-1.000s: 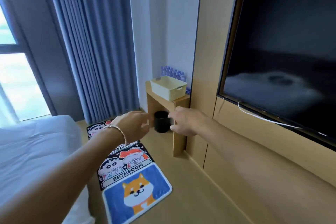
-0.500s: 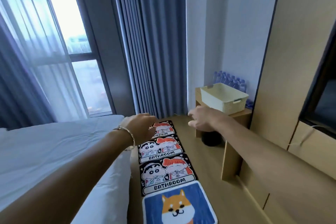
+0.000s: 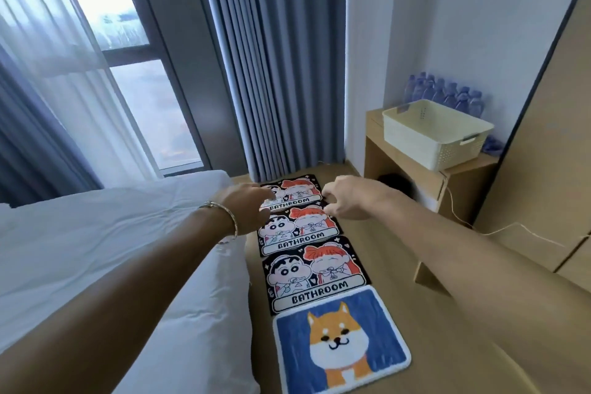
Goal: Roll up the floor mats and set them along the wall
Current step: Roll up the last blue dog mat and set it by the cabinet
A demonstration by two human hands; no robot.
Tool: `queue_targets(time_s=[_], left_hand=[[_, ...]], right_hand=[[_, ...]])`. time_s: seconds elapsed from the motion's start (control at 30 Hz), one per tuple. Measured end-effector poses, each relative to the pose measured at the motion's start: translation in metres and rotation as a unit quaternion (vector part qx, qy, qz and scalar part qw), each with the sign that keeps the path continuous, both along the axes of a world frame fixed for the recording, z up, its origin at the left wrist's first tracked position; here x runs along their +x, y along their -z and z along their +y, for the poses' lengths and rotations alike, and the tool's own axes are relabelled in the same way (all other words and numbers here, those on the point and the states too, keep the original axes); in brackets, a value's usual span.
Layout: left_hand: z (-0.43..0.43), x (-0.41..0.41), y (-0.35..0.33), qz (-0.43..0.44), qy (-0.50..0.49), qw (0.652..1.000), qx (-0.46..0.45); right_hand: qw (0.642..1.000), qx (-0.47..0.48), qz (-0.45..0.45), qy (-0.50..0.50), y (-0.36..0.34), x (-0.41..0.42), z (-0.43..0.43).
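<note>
Head view. Bedroom with a wood floor (image 3: 393,269); white bed (image 3: 112,233) on the left, blue curtain (image 3: 281,57) and window (image 3: 128,80) behind. Four mats lie flat, unrolled, in a row beside the bed: the blue dog mat (image 3: 339,339) nearest, then three black BATHROOM mats, near (image 3: 316,275), middle (image 3: 297,230) and far (image 3: 300,190). Each touches the next.

Both arms are stretched forward. Left hand (image 3: 246,208), bracelet (image 3: 231,217) on the wrist, is over the far mat's left edge, fingers loosely bent and holding nothing. Right hand (image 3: 348,198) is at the right edge, fingers bent downward, nothing held. Contact with the mat: cannot tell.

Right wall: side table (image 3: 460,182) carrying a cream basket (image 3: 431,134) and water bottles (image 3: 447,93).
</note>
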State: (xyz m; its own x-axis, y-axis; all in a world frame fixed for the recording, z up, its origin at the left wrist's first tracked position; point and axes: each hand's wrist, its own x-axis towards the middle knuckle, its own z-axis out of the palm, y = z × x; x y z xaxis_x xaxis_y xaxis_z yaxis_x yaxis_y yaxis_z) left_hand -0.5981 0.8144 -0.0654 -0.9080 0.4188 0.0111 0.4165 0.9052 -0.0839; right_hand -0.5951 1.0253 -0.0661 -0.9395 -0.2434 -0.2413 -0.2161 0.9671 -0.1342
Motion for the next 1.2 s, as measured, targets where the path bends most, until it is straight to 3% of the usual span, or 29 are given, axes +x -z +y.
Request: queue_targets(time_s=[0.3,0.57,0.77,0.93,1.2], left_hand=[[-0.006,-0.095,0.141,-0.153,0.071,0.986,-0.016],[0.005,-0.091,0.330,-0.292,0.063,0.950,-0.088],[0.034,-0.070,0.451,-0.360,0.075,0.921,-0.131],[0.071,-0.063,0.494,-0.395,0.100,0.897,-0.172],[0.152,-0.094,0.526,-0.372,0.152,0.872,-0.281]], right_hand=[[0.983,-0.014,-0.115,0.143,0.132,-0.051,0.013],[0.940,-0.099,-0.280,0.166,0.341,-0.049,0.012],[0.907,-0.155,-0.336,0.201,0.473,-0.007,0.034],[0.878,-0.212,-0.339,0.263,0.526,0.015,0.065],[0.842,-0.233,-0.338,0.350,0.546,0.038,0.112]])
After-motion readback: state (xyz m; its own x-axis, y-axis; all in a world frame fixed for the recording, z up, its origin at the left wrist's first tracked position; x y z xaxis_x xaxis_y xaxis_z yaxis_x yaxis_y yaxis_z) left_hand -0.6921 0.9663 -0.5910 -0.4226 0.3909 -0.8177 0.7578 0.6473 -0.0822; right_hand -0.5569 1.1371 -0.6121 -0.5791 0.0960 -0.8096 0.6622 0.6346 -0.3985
